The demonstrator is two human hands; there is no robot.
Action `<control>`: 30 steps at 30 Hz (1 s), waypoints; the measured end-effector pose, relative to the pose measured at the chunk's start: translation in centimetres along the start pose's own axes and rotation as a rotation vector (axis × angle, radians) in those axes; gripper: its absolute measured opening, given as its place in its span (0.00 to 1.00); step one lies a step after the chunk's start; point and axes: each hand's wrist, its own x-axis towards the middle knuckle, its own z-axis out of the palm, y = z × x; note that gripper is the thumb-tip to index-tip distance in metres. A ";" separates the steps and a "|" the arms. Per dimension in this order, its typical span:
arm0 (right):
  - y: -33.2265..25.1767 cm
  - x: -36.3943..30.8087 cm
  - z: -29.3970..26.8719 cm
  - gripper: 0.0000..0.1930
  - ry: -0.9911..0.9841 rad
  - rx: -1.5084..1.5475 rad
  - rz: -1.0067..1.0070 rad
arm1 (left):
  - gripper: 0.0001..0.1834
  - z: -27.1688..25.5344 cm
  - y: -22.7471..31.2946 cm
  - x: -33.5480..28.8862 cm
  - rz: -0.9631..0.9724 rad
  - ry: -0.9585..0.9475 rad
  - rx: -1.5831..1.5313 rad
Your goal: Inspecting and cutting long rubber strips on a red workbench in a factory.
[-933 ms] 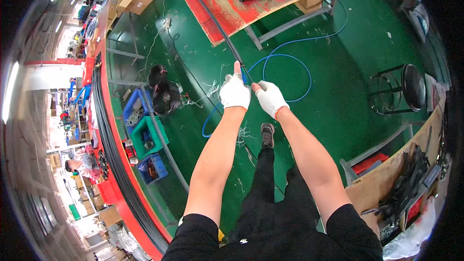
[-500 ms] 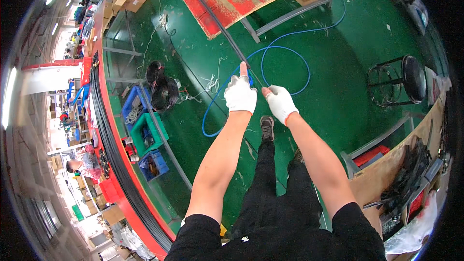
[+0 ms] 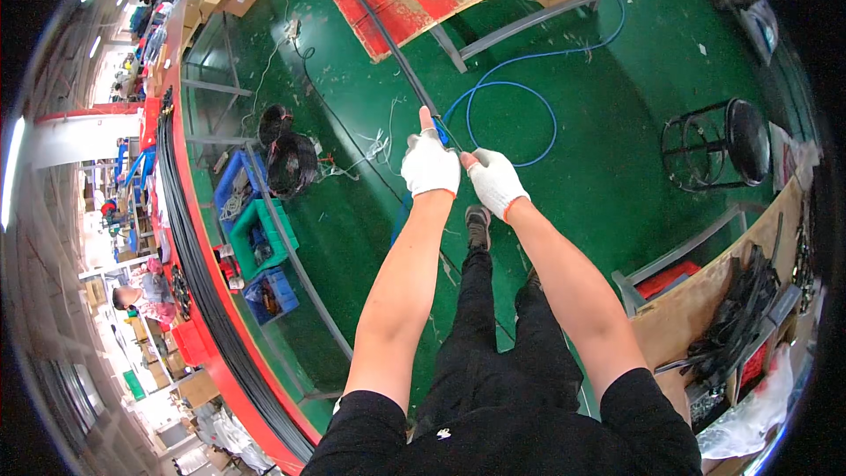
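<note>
Head view, left hand [image 3: 430, 165] gripping black strip [image 3: 407, 70], right hand [image 3: 496, 182] apparently pinching its near end

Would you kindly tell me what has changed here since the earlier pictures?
The bend of the blue hose, which bulged out left of the left hand, has swung right, close to the left forearm. The right leg has come slightly forward. Nothing was visibly let go: left and right hand stay on the black strip, which still crosses the red table.

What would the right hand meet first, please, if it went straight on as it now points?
The right hand would likely meet the left hand first, around its thumb side, though depth is unclear.
</note>
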 end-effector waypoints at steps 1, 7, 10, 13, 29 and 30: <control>-0.1 -0.1 -0.1 0.23 -0.009 0.004 -0.002 | 0.49 -0.1 -0.2 0.4 0.005 0.017 0.022; 2.9 -3.1 0.2 0.22 0.019 -0.036 -0.019 | 0.49 -1.5 -0.5 1.9 0.065 0.052 0.064; 3.2 -2.3 0.1 0.22 0.030 0.044 -0.021 | 0.49 -0.2 -1.4 2.0 0.068 0.078 0.051; 2.9 -1.8 -0.1 0.23 -0.019 0.028 -0.027 | 0.49 0.0 -2.0 2.9 0.070 0.083 0.022; 1.7 1.9 -0.1 0.21 -0.263 0.045 0.013 | 0.39 -0.4 -4.0 5.9 0.221 0.140 -0.082; 3.8 2.7 1.1 0.21 -0.278 0.078 0.032 | 0.39 -0.6 -4.5 6.0 0.201 0.109 -0.075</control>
